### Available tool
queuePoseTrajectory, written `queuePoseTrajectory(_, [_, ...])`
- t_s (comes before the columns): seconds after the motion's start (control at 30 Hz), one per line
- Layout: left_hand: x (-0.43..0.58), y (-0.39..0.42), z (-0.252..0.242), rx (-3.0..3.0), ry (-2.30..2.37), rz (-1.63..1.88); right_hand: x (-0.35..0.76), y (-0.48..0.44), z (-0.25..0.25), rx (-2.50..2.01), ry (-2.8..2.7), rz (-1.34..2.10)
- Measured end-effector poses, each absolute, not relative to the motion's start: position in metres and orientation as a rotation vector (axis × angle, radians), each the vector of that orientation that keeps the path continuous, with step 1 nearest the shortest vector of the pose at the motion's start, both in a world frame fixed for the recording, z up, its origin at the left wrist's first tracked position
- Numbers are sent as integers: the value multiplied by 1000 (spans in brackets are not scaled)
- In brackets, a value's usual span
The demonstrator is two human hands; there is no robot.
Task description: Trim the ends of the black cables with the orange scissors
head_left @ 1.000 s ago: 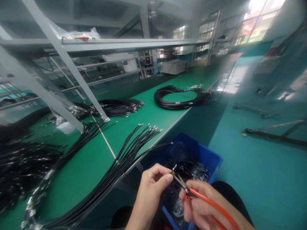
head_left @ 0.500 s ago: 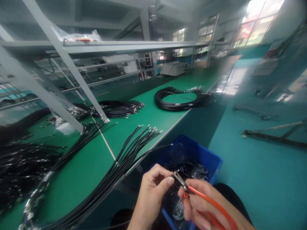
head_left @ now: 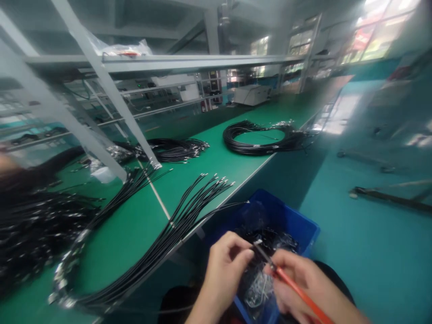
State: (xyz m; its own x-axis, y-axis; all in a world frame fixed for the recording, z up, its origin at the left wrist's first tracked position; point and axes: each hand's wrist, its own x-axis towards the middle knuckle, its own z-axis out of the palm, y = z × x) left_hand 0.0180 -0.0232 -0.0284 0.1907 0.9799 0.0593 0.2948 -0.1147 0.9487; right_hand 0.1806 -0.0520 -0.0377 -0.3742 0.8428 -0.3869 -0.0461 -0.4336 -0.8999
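Note:
My left hand (head_left: 225, 265) is pinched shut at the bottom centre, its thumb and forefinger on something small at the tips of the scissors; I cannot make out what. My right hand (head_left: 303, 283) grips orange-handled scissors (head_left: 286, 281), whose metal blades point up-left toward the left fingertips. Both hands hover over a blue plastic bin (head_left: 297, 225) holding black cable scraps and clear plastic. A long bundle of black cables with metal ends (head_left: 175, 225) lies on the green workbench (head_left: 216, 166) to the left of the hands.
A coil of black cable (head_left: 263, 137) lies farther along the bench, and another bundle (head_left: 175, 149) beside a slanted grey frame post (head_left: 111, 99). Tangled black cables (head_left: 30, 225) pile up at far left. A shelf rail runs overhead. Teal floor lies to the right.
The view has shifted slightly, so everything sits a little further right. The scissor blades have closed toward my left fingertips, and both hands have stayed over the bin.

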Motion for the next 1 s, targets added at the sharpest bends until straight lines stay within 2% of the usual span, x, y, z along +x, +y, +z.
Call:
queuePoseTrajectory(0.1, [15,-29,-35,1992,1376,724,195,-54,-43,-1169,-1064,1822])
queuePoseTrajectory(0.17, [0,-28,-38,2193,1710,656,203,-53,-48,-1171,-963,1810])
queuePoseTrajectory(0.27, [-38,-22,-37,2132,2285,693,209,-52,-51,-1159,-810,1806])
queuePoseTrajectory(0.37, [-72,-16,-34,2056,2490,630,208,-56,-45,-1100,-704,1786])
queuePoseTrajectory(0.6, [-94,-5,-26,2030,2353,533,205,-60,-27,-964,-804,1685])
queuePoseTrajectory(1.0, [-115,9,6,1762,1925,823,216,-55,-45,-894,-718,1620])
